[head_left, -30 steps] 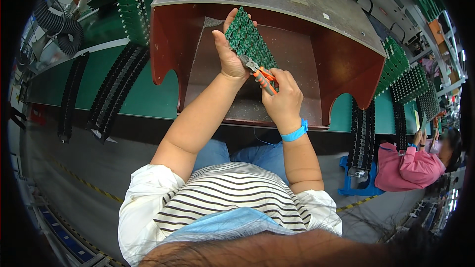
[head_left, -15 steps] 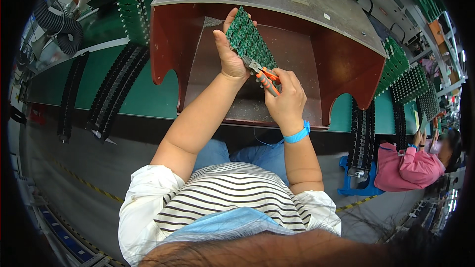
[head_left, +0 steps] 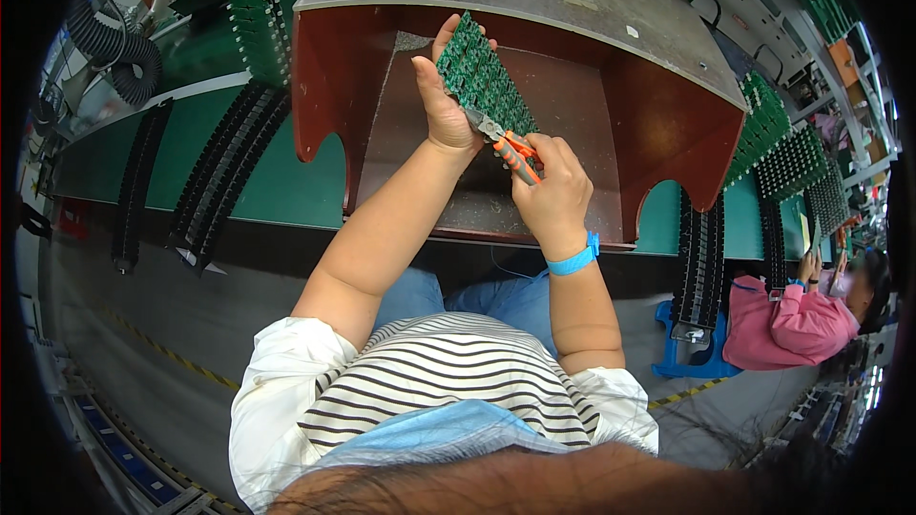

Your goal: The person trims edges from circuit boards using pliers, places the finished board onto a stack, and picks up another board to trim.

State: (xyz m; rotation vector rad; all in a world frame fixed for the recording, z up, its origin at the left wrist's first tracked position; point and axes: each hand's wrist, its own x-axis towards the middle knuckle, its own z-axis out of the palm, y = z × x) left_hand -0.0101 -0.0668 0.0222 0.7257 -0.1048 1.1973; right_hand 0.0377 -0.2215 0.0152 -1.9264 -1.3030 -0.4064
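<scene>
A green circuit board (head_left: 482, 72) densely covered with small parts is tilted up in front of the open box. My left hand (head_left: 447, 113) supports it from behind, with the thumb spread along its left side and fingertips curling past its far edge. Closed around orange-and-grey handles, my right hand (head_left: 555, 181) grips diagonal cutters (head_left: 515, 158). Their jaws lie at the near left edge of the board, close to the left palm. Whether the jaws touch a part is too small to tell.
A dark red open-fronted box (head_left: 668, 119) with a worn grey top surrounds the work. Black slotted racks (head_left: 229, 172) lie on the green bench (head_left: 258, 205), with more boards (head_left: 256, 24) upright behind. At right, a person in pink (head_left: 797, 324) sits beside a blue stool (head_left: 689, 348).
Both hands, the board and the cutters stay almost exactly in place. The whole view shifts very slightly.
</scene>
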